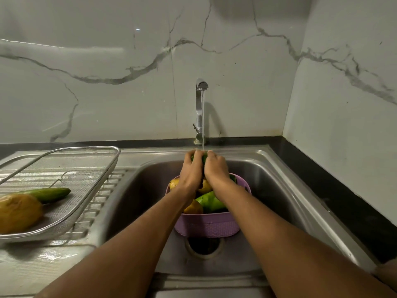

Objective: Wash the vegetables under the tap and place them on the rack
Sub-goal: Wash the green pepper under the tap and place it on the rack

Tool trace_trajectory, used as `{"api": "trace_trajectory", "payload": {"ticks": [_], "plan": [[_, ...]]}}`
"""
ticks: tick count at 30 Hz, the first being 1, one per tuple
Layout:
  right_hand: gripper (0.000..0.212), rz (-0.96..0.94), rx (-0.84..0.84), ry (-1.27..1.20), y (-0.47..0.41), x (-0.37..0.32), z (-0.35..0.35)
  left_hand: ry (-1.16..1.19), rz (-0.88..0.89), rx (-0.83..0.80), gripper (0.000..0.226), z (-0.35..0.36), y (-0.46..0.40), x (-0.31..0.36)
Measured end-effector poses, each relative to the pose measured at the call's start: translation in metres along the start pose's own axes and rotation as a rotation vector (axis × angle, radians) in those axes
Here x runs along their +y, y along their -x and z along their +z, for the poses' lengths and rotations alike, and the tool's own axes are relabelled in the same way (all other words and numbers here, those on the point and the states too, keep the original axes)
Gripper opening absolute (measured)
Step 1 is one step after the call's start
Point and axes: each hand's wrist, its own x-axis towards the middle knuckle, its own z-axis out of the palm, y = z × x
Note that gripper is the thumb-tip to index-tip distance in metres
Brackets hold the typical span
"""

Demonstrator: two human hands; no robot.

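Water runs from the steel tap [200, 100] onto a green vegetable [203, 158] that both my hands grip together above the sink. My left hand [191, 169] wraps its left side and my right hand [215, 168] wraps its right side; most of the vegetable is hidden by my fingers. Below my wrists a purple basket [207, 225] stands in the sink with a green pepper [211, 202] and yellow-orange produce [193, 207] in it. On the drainboard at left, a mesh rack [71, 175] holds a cucumber [50, 193] and a yellow-orange vegetable [19, 212].
The steel sink [277, 186] has its drain [204, 247] just in front of the basket. A black counter edge [335, 190] runs along the right, and marble walls close the back and right side.
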Motion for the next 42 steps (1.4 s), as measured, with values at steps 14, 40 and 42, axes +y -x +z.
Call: {"api": "trace_trajectory", "payload": {"ticks": [14,40,42], "plan": [[0.036,0.23,-0.06,-0.379,-0.006,-0.005,0.007,-0.059,0.168,0.124,0.042,0.001,-0.001,0.001],[0.035,0.376,-0.092,-0.496,0.0,-0.007,-0.003,-0.137,0.182,0.025,0.037,0.001,0.003,-0.001],[0.038,0.39,-0.108,-0.532,-0.002,-0.007,-0.004,-0.114,0.182,0.024,0.046,0.007,0.005,0.0]]}}
